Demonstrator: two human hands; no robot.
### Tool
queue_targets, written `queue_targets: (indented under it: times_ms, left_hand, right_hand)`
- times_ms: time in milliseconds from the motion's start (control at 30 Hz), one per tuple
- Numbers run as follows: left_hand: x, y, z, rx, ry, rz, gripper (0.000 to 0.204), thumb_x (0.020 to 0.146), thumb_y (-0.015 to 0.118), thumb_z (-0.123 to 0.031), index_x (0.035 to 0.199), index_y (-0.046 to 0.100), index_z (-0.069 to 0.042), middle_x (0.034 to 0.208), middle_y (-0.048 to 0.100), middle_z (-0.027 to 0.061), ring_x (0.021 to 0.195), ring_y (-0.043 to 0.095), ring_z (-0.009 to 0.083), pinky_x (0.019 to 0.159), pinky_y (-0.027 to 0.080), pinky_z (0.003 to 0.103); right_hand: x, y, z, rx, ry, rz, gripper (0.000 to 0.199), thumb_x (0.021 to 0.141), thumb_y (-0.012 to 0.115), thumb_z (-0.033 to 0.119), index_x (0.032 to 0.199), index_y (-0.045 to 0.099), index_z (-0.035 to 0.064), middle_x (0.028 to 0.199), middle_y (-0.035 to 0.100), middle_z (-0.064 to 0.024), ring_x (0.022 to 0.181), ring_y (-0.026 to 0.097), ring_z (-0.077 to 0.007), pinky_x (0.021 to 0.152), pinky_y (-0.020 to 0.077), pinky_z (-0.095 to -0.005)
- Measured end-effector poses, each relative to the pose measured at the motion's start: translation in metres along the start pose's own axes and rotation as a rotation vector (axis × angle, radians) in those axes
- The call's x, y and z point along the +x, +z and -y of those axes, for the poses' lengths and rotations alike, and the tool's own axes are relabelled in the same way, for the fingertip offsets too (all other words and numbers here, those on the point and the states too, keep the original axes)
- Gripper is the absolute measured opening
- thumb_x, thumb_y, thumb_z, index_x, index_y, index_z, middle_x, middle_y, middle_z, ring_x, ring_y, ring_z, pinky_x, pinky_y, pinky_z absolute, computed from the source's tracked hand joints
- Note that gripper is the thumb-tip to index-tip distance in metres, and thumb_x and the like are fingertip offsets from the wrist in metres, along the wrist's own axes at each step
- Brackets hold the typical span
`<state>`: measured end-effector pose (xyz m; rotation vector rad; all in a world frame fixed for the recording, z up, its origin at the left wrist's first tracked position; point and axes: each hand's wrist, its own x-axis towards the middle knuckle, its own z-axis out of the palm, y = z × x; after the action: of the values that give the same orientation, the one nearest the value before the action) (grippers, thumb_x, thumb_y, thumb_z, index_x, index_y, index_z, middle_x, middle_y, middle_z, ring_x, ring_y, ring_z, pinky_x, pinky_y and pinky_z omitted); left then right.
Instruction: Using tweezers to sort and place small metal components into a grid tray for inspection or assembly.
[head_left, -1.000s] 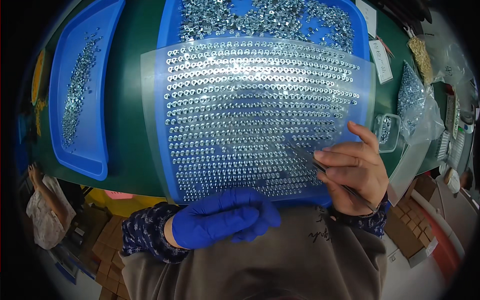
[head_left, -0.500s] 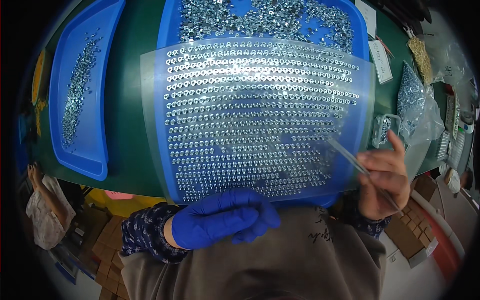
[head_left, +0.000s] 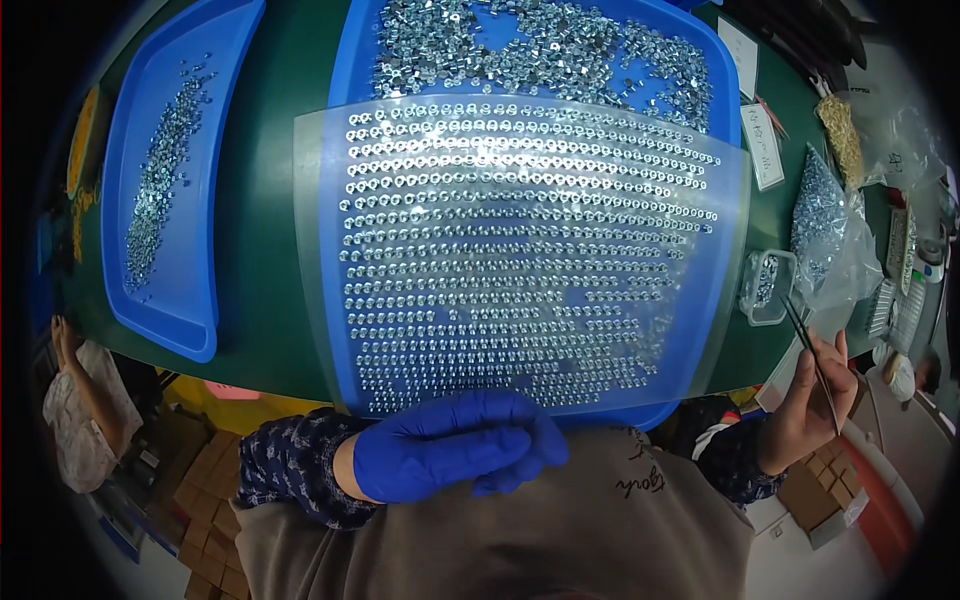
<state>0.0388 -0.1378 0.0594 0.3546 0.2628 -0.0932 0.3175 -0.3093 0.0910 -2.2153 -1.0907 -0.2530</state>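
My bare right hand (head_left: 812, 402) is closed around a pair of metal tweezers (head_left: 818, 370). The tweezers' tips are beside a small clear plastic box (head_left: 768, 288) with tiny silvery metal parts in it. My left hand (head_left: 455, 447), in a blue glove, lies at the near edge of a translucent sheet (head_left: 690, 330). Its fingers are curled and pressed together, and whatever they may hold is hidden. On the sheet, small silvery ring-shaped metal parts (head_left: 500, 240) stand in many rows, with a few gaps in the nearer rows. Beneath the sheet is a large blue tray (head_left: 728, 70).
Loose metal parts (head_left: 560, 45) are heaped in the large tray's far end. A second blue tray (head_left: 190, 310) with more parts stands left on the green table (head_left: 265, 220). Plastic bags of parts (head_left: 820, 220) and a white paper card (head_left: 762, 147) lie right. Another person (head_left: 95, 410) is at far left.
My right hand has moved right and nearer, taking the tweezers from above the sheet to beside the clear box. My left hand stays at the sheet's near edge.
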Motion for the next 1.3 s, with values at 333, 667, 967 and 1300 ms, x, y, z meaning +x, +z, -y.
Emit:
queue_targets:
  times_ms: [333, 667, 967, 1300]
  left_hand:
    - [-0.001, -0.004, 0.001, -0.012, -0.005, -0.006, 0.030, 0.092, 0.038, -0.016, 0.112, 0.046, 0.004, 0.087, 0.052, 0.0086, 0.072, 0.047, 0.0116, 0.062, 0.039, 0.024]
    - [0.000, -0.006, 0.001, -0.006, -0.044, 0.000, 0.030, 0.092, 0.038, -0.016, 0.113, 0.046, 0.004, 0.089, 0.052, 0.0081, 0.076, 0.049, 0.0124, 0.065, 0.040, 0.025]
    - [0.004, 0.005, 0.000, -0.025, -0.035, -0.183, 0.046, 0.091, 0.042, -0.032, 0.117, 0.041, 0.006, 0.095, 0.053, 0.0104, 0.079, 0.051, 0.0143, 0.066, 0.041, 0.026]
    - [0.001, -0.002, 0.005, -0.057, 0.024, -0.018, 0.033, 0.095, 0.030, -0.019, 0.115, 0.044, 0.004, 0.082, 0.050, 0.0050, 0.066, 0.042, 0.0089, 0.060, 0.037, 0.021]
  right_hand:
    - [0.017, 0.063, 0.068, 0.522, -0.521, 0.576, 0.024, 0.068, 0.070, 0.010, 0.076, 0.047, 0.0111, 0.077, 0.067, -0.0092, 0.074, 0.062, -0.0204, 0.095, 0.0294, -0.0522]
    - [0.020, 0.083, 0.070, 0.510, -0.566, 0.601, 0.014, 0.066, 0.068, 0.005, 0.074, 0.057, 0.0095, 0.084, 0.066, -0.0055, 0.075, 0.062, -0.0178, 0.092, 0.0356, -0.0476]
    - [0.022, 0.063, 0.061, 1.053, -0.636, 0.751, 0.015, 0.069, 0.069, 0.006, 0.077, 0.057, 0.0088, 0.083, 0.067, -0.0098, 0.078, 0.062, -0.0179, 0.091, 0.0370, -0.0454]
    - [0.025, 0.050, 0.056, 0.745, -0.459, 0.597, 0.020, 0.067, 0.069, 0.004, 0.077, 0.052, 0.0093, 0.076, 0.067, -0.0096, 0.072, 0.062, -0.0201, 0.092, 0.0341, -0.0471]
